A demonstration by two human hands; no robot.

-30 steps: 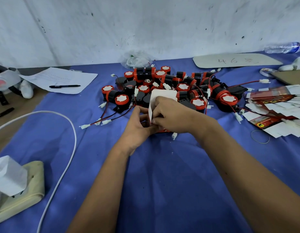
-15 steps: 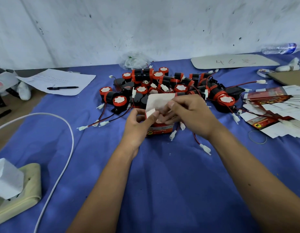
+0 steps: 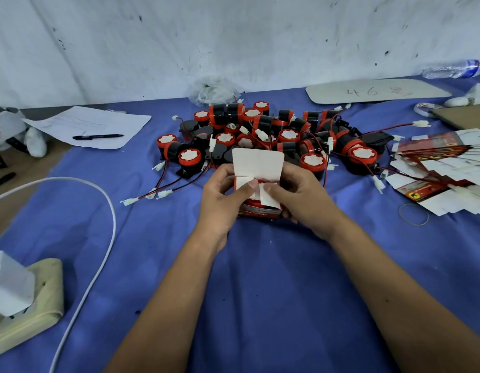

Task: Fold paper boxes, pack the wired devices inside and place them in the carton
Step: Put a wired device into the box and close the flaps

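Observation:
A small red paper box (image 3: 260, 211) stands on the blue cloth at the centre, its white top lid (image 3: 257, 164) raised toward the far side. My left hand (image 3: 220, 197) grips the box's left side, its thumb pressing a white side flap down. My right hand (image 3: 300, 195) grips the right side, thumb on the other side flap. A red device shows just under the flaps inside the box. Behind the box lies a heap of red-and-black wired devices (image 3: 274, 135) with white connectors.
Flat unfolded red-and-white boxes (image 3: 443, 170) fan out at the right, with a rubber band (image 3: 413, 214) in front. A paper sheet with a pen (image 3: 97, 136) lies far left. A white cable (image 3: 99, 238) curves along the left. A cardboard piece (image 3: 376, 90) lies at the back right.
The loose wire with its connector has gone out of sight into the box. Both thumbs have come onto the side flaps, and the lid now stands upright behind them.

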